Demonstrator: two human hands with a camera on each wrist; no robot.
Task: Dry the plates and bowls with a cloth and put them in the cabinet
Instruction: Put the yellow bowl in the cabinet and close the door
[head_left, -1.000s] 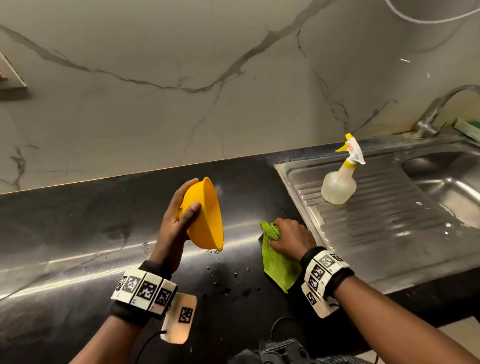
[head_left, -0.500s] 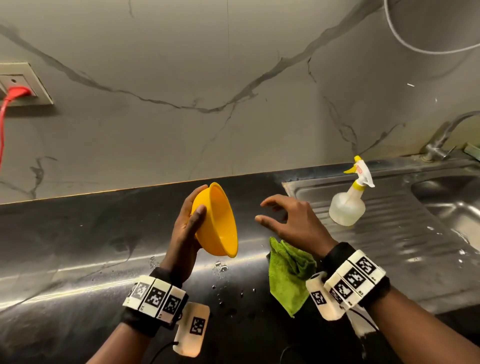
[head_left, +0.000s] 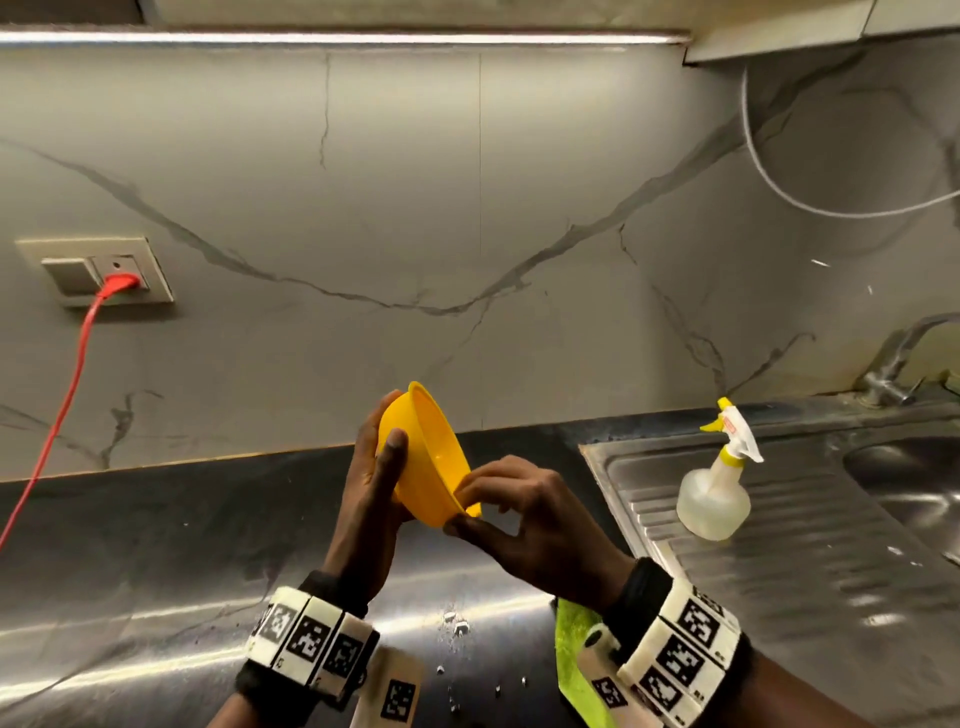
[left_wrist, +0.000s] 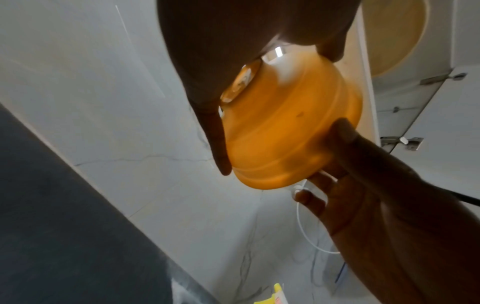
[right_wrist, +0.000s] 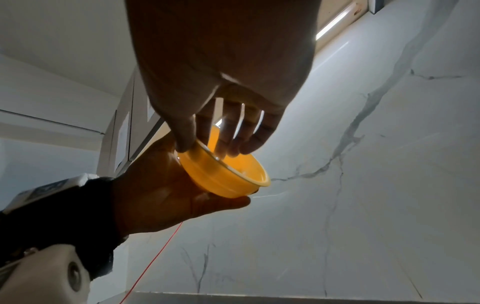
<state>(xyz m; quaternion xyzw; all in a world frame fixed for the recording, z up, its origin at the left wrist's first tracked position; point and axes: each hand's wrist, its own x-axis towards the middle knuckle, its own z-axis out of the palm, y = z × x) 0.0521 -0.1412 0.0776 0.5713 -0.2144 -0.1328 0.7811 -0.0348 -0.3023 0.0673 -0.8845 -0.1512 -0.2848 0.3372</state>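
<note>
A yellow plastic bowl (head_left: 423, 457) is held on edge above the black counter, its opening facing right. My left hand (head_left: 384, 431) grips it round the base, thumb on the outer wall. My right hand (head_left: 460, 509) pinches the lower rim, thumb outside and fingers inside. The left wrist view shows the bowl (left_wrist: 285, 123) from below; the right wrist view shows its rim (right_wrist: 226, 174) with the fingers (right_wrist: 233, 133) reaching in. The green cloth (head_left: 571, 654) lies on the counter under my right wrist, held by neither hand.
A spray bottle (head_left: 714, 493) stands on the steel drainboard (head_left: 831, 571), with the sink basin (head_left: 914, 483) and tap (head_left: 893, 374) beyond. A red cord (head_left: 62, 415) hangs from the wall socket at left. Water drops (head_left: 457, 629) dot the counter. Overhead cabinets (left_wrist: 415, 92) hold a pale round dish.
My right hand has let go of the green cloth, risen and taken the bowl's lower rim. My left hand has lifted the bowl higher. The cloth stays on the counter.
</note>
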